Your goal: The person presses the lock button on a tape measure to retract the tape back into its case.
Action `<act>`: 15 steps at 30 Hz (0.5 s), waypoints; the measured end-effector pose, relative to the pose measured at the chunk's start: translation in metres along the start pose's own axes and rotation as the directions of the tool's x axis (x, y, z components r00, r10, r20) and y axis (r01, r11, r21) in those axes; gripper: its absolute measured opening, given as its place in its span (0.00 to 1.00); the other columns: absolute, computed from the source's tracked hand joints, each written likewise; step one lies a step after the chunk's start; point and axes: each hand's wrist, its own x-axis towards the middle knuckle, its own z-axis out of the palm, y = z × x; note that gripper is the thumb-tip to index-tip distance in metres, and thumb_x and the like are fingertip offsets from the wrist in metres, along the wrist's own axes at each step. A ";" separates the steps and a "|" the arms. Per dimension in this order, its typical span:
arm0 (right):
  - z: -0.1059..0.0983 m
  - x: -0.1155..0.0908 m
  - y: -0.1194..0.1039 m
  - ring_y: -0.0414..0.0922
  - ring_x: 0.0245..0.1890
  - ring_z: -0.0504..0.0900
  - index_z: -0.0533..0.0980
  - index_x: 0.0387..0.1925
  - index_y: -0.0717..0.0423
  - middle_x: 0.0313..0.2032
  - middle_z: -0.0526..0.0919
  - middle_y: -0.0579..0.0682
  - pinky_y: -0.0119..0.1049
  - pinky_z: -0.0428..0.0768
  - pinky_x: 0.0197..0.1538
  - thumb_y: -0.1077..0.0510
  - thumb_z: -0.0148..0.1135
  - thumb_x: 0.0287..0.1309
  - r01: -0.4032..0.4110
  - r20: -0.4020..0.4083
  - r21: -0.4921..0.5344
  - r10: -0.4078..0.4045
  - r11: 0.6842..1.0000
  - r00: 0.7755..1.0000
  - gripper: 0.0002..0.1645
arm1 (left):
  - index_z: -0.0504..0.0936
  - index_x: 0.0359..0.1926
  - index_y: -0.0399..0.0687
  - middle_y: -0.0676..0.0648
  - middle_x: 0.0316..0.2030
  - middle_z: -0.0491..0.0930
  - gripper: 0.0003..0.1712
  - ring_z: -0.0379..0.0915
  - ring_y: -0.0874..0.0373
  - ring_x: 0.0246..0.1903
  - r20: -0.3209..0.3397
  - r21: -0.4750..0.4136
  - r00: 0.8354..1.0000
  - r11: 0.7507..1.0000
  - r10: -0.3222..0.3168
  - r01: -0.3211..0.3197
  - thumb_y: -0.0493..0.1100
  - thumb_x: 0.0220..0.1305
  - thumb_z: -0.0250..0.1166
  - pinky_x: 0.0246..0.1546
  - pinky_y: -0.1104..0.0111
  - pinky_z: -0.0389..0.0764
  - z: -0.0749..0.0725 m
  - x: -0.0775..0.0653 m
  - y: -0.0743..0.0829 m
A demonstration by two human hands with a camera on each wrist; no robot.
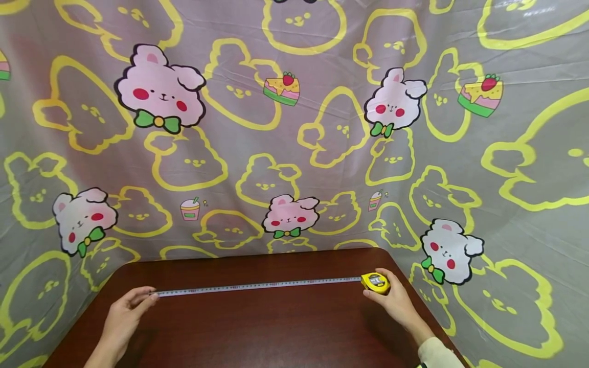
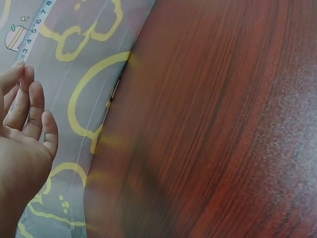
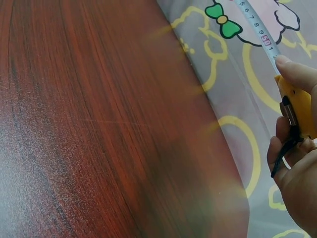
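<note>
A yellow tape measure (image 1: 376, 283) sits in my right hand (image 1: 397, 301), gripped between thumb and fingers. In the right wrist view the yellow case (image 3: 298, 106) shows a dark wrist cord (image 3: 283, 156) hanging from it, and the thumb lies by the mouth where the blade comes out. Its pale blade (image 1: 257, 285) stretches across to the left, straight and nearly level. My left hand (image 1: 125, 319) pinches the free end of the blade between thumb and fingertips. Low numbers show on the blade (image 2: 35, 29) just beyond those fingertips in the left wrist view.
Below the hands lies a dark red-brown wooden table (image 1: 257, 332) with rounded far corners. A grey curtain (image 1: 322, 66) printed with yellow outlines and white rabbit heads hangs behind it and along both sides. A pale sleeve (image 1: 439, 352) covers the right forearm.
</note>
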 end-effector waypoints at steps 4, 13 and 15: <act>0.002 0.001 0.001 0.56 0.54 0.73 0.64 0.70 0.59 0.61 0.72 0.62 0.41 0.77 0.53 0.51 0.79 0.56 0.006 0.002 0.008 -0.006 1.000 1.000 0.47 | 0.79 0.56 0.33 0.60 0.37 0.86 0.29 0.81 0.66 0.38 0.002 0.022 1.000 1.000 0.001 -0.001 0.54 0.70 0.70 0.38 0.75 0.76 0.001 0.000 0.000; 0.006 0.003 0.003 0.55 0.54 0.74 0.65 0.69 0.59 0.60 0.73 0.61 0.42 0.76 0.54 0.52 0.80 0.55 0.016 0.005 0.011 -0.016 1.000 1.000 0.47 | 0.80 0.55 0.36 0.56 0.38 0.87 0.28 0.82 0.65 0.39 0.013 0.033 1.000 0.999 0.003 -0.004 0.55 0.69 0.71 0.38 0.74 0.77 0.009 -0.002 0.000; 0.006 0.003 0.003 0.55 0.54 0.74 0.65 0.69 0.59 0.60 0.73 0.61 0.43 0.76 0.54 0.51 0.80 0.55 0.024 0.007 0.018 -0.024 1.000 1.000 0.47 | 0.81 0.55 0.36 0.55 0.38 0.88 0.27 0.83 0.64 0.39 0.014 0.036 1.000 0.999 -0.001 0.000 0.55 0.69 0.71 0.38 0.73 0.78 0.010 -0.003 0.000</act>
